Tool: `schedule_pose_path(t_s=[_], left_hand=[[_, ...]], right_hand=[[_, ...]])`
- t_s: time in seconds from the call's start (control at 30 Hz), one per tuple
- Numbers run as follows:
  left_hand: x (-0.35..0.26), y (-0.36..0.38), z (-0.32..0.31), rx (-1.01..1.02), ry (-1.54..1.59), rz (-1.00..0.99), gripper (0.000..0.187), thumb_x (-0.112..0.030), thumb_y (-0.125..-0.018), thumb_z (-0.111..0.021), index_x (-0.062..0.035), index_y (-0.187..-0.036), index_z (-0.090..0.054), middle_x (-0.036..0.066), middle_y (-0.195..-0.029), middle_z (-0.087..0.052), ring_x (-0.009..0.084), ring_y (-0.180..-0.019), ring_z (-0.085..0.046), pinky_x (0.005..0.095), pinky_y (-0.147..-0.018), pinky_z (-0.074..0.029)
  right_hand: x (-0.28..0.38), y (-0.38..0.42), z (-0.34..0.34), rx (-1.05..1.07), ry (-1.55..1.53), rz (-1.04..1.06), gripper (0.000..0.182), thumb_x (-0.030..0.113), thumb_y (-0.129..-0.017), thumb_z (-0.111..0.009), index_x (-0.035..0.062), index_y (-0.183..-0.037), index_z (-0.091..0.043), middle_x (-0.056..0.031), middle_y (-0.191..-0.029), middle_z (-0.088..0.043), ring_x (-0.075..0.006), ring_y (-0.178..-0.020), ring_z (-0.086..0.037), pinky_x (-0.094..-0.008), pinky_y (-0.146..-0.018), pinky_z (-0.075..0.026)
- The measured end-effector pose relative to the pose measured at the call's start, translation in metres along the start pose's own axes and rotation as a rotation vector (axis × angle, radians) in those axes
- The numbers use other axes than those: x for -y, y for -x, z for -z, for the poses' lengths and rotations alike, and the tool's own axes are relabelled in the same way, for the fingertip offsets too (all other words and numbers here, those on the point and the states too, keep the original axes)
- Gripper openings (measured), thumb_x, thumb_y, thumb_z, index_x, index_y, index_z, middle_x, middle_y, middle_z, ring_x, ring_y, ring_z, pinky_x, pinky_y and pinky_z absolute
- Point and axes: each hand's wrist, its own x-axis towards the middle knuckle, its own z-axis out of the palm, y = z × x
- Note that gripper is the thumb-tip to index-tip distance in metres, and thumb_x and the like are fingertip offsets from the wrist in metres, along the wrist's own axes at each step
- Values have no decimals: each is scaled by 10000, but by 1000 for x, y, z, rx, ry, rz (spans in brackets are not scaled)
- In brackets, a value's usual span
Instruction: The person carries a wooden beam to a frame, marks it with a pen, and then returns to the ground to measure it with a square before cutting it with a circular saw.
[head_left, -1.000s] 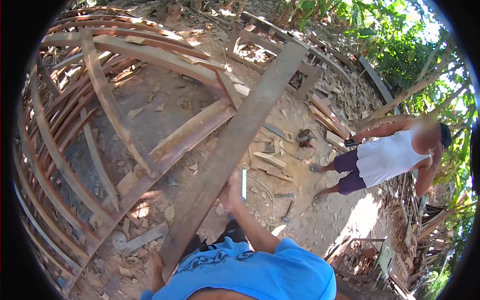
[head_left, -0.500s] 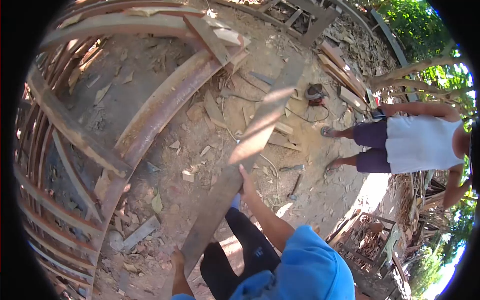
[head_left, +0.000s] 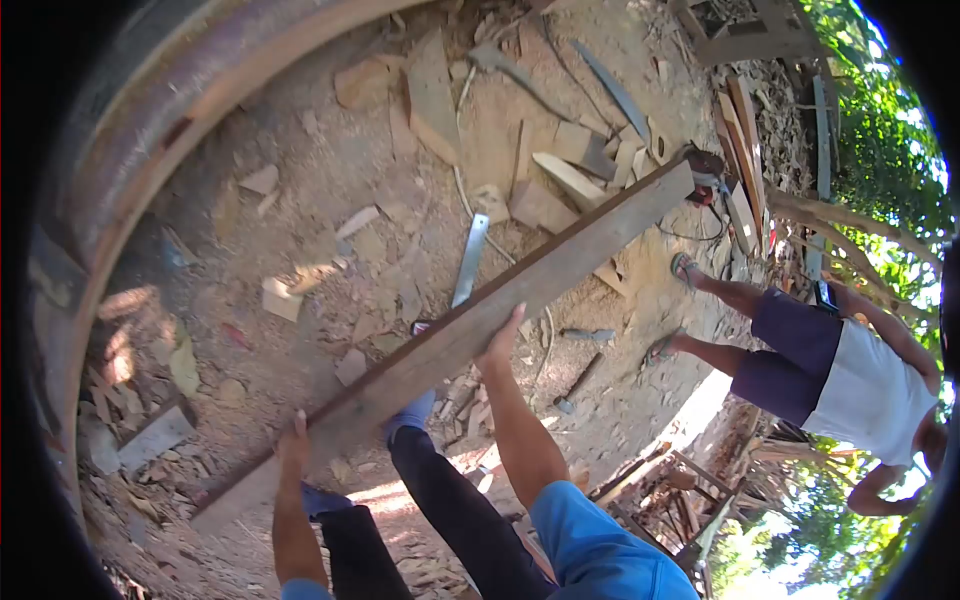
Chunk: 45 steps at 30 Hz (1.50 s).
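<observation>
A long wooden plank (head_left: pixel 440 350) stretches slantwise across the view above the ground, its far end up at the right. My left hand (head_left: pixel 292 445) grips the plank near its lower left end, fingers over the far edge. Around its middle, my right hand (head_left: pixel 503 338) is closed on the near edge, thumb lying along the face. The undersides of both grips are hidden. Just beyond the plank lies a flat metal strip (head_left: pixel 470 262), and a small dark item (head_left: pixel 421 327) touches the plank's outline.
A curved timber frame (head_left: pixel 110 190) bounds the left. Wood offcuts (head_left: pixel 575 180), a saw (head_left: pixel 612 88) and a corded power tool (head_left: pixel 704 165) lie beyond the plank. A hammer (head_left: pixel 578 384) lies on the right. Another person (head_left: pixel 800 350) stands there, holding a dark device.
The plank has swung clockwise, its far end moving right and down toward the power tool. Both my hands stay on it; the left has shifted left and up. The view has turned too.
</observation>
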Motion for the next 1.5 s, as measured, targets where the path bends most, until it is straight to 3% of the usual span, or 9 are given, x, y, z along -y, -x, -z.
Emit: schedule_pose_path(t_s=[0.3, 0.5, 0.7, 0.8, 0.9, 1.0, 1.2, 1.3, 1.5], left_hand=[[0, -12, -33, -11, -498, -232, 710, -577, -970, -427, -1, -1380, -498, 261, -1433, -452, 414, -1355, -391, 476, -1129, -309], [-83, 107, 30, 115, -122, 177, 783, -584, -948, -471, 43, -1416, -422, 277, -1457, -416, 413, -1364, -384, 447, -1155, -293], [-114, 203, 55, 138, 49, -500, 498, -503, -962, -500, -73, -1159, -655, 178, -863, -707, 333, -885, -677, 439, -839, -493], [-149, 256, 99, 365, -78, -509, 452, -251, -883, -603, -53, -1281, -518, 133, -1134, -644, 318, -1005, -628, 446, -897, -494], [-95, 234, 102, 939, 961, -418, 376, -243, -882, -612, -19, -1182, -574, 125, -1055, -653, 267, -938, -630, 429, -817, -510], [-108, 327, 181, 76, -35, -926, 337, -314, -938, -584, 0, -1051, -632, 122, -878, -661, 258, -824, -633, 416, -741, -510], [-34, 397, 281, 145, -223, -831, 378, -383, -874, -607, -22, -959, -680, 145, -852, -689, 293, -825, -650, 448, -752, -500], [27, 413, 306, 391, -626, -885, 396, -412, -815, -627, -36, -916, -698, 165, -893, -709, 323, -864, -658, 476, -778, -496], [144, 496, 282, -12, -241, -488, 254, -267, -788, -630, -133, -991, -705, 129, -970, -711, 279, -964, -663, 469, -818, -519]], right_hand=[[3, -33, 15, -317, 467, -249, 907, 713, -928, -397, 27, -1509, -275, -177, -1421, -486, -332, -1316, -450, -444, -1092, -363], [14, 37, 39, -123, 1367, 357, 678, 567, -911, -539, 24, -1316, -551, -271, -1208, -622, -424, -1142, -581, -465, -982, -446], [62, 201, 64, 122, 1309, 213, 456, 443, -850, -641, 30, -1035, -700, -231, -1019, -686, -409, -983, -646, -474, -868, -503], [90, 287, 89, 134, 1460, 279, 350, 349, -822, -648, 18, -909, -717, -231, -927, -693, -406, -925, -660, -465, -824, -520], [98, 355, 158, 133, 1504, 342, 323, 315, -808, -617, 14, -861, -719, -251, -863, -682, -421, -863, -666, -482, -768, -534], [123, 463, 206, 80, 1612, 372, 449, 395, -877, -568, -34, -857, -699, -278, -868, -671, -448, -855, -657, -501, -759, -531], [133, 640, 303, -126, 1569, 721, 575, 480, -1011, -371, 34, -983, -734, -267, -743, -669, -439, -746, -671, -496, -670, -529], [100, 640, 349, 76, 1342, 40, 569, 464, -1004, -343, 2, -971, -673, -268, -910, -685, -459, -844, -667, -539, -763, -508], [97, 651, 347, -2, 1373, 603, 489, 406, -969, -436, -19, -975, -678, -290, -716, -644, -436, -714, -658, -523, -654, -499]])
